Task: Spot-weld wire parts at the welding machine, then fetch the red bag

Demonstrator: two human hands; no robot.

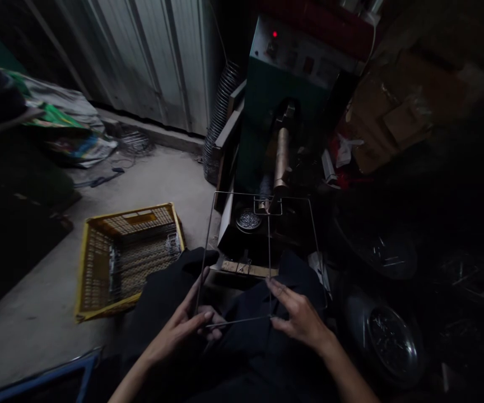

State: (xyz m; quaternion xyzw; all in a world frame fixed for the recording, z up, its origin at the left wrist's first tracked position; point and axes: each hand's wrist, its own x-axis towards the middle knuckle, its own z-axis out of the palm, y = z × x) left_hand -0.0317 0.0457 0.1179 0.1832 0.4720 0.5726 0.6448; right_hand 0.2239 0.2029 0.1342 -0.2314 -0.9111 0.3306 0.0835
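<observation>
Yellow crate (128, 257) (left of wire frame (263, 257))

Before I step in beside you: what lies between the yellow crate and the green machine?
In the head view, bare concrete floor, then a coiled hose and flat boards leaning against the green machine, right of the yellow crate.

right side (456, 235): too dark to tell | blue frame (36, 380): cut off by bottom edge | yellow crate (99, 268) contents: unclear

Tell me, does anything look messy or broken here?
Nothing looks broken. Both hands, left hand and right hand, hold a thin wire frame by the green machine. The yellow crate sits crooked on the floor.
</observation>
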